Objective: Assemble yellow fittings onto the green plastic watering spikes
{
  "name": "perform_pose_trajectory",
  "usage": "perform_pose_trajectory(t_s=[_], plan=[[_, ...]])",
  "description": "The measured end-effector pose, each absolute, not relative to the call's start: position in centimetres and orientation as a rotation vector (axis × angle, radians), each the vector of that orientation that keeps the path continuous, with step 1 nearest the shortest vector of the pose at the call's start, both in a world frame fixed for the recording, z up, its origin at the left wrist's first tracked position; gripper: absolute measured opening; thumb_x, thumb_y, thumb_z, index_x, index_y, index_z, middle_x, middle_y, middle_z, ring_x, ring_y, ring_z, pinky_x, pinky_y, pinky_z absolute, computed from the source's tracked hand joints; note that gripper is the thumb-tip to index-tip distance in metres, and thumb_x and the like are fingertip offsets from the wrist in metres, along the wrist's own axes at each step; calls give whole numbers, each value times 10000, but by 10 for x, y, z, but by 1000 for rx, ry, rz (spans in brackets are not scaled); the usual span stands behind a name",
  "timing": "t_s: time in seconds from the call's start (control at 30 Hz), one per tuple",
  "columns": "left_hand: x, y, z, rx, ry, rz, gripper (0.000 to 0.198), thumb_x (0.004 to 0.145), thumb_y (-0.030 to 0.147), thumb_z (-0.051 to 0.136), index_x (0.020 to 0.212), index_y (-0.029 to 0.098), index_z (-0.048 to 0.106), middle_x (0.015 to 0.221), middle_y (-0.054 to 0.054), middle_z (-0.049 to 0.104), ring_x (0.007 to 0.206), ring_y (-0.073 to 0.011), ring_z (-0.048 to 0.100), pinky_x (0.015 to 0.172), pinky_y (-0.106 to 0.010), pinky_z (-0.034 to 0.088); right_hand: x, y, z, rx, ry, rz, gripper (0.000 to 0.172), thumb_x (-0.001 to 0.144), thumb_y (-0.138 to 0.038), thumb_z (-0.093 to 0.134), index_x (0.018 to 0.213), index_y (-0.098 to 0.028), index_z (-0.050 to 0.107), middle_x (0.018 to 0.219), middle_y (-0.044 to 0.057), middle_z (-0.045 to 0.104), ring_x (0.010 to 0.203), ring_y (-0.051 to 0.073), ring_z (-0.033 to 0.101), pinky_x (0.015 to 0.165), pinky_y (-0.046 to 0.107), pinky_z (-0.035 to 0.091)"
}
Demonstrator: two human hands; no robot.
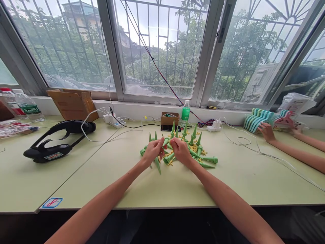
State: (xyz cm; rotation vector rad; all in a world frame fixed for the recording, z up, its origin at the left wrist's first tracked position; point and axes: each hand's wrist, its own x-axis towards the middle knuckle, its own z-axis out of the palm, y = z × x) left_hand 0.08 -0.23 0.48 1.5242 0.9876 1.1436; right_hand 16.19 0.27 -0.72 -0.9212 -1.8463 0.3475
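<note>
My left hand is closed round a green plastic plant-watering spike, whose wide end points toward my other hand. Fingertips pinched, my right hand meets that end; what they hold, if anything, is too small to make out. Below and around both hands lies a pile of similar green spikes, one by my left wrist and another at the right side. Small yellow plastic pieces are scattered among them. Several spikes stand point up behind the pile, such as a tall one.
Behind the pile are a small cardboard box, a dark phone and a green-labelled bottle. A black headset lies left. White cables cross the table. At right, another person's hand touches light-blue hangers.
</note>
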Motion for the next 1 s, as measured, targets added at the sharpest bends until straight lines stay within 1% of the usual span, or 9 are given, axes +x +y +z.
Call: perform_pose_trajectory(t_s=[0.1,0.27,0.47,0.63,0.77,0.87,1.0], plan=[[0,-5,9,1486,945,1076,512,802,630,506,712,130,572,702,-51,601,467,-101,537,390,-225,401,161,3,-9,-898,-1864,366,354,971,-403,308,687,-201,372,597,-34,404,537,102,351,552,229,294],[-2,-8,10,1511,910,1034,465,803,606,527,703,152,539,542,2,521,463,-109,528,409,-214,397,161,5,-12,-914,-1836,370,362,966,-413,305,673,-204,346,578,-40,387,518,99,328,531,227,285],[-4,-5,3,1630,937,1098,409,784,577,574,838,171,553,533,23,543,416,-100,494,393,-215,398,160,8,-15,-941,-1802,382,366,964,-426,299,675,-208,354,570,-38,401,499,103,343,520,234,288],[-4,-4,-1,1713,961,1191,371,754,515,636,909,197,527,504,54,498,416,-93,465,385,-197,384,159,7,-14,-957,-1791,428,393,967,-436,288,656,-209,370,551,-32,405,481,109,362,510,246,292],[-2,-6,0,1778,1012,1257,370,744,478,656,973,206,556,580,37,529,457,-95,487,409,-204,404,159,6,-13,-949,-1761,520,429,961,-458,301,620,-210,378,511,-28,411,466,112,385,496,250,303],[0,-7,1,1831,1063,1299,357,753,469,648,981,202,577,663,12,571,474,-88,487,437,-215,413,158,7,-13,-938,-1712,618,456,954,-487,306,599,-212,382,482,-29,395,445,111,387,470,250,305],[2,-9,0,1899,1098,1329,343,752,456,651,967,201,570,852,-27,620,455,-61,468,430,-214,401,156,9,-15,-919,-1652,736,474,939,-530,314,588,-214,354,473,-37,368,410,99,357,432,248,290]])
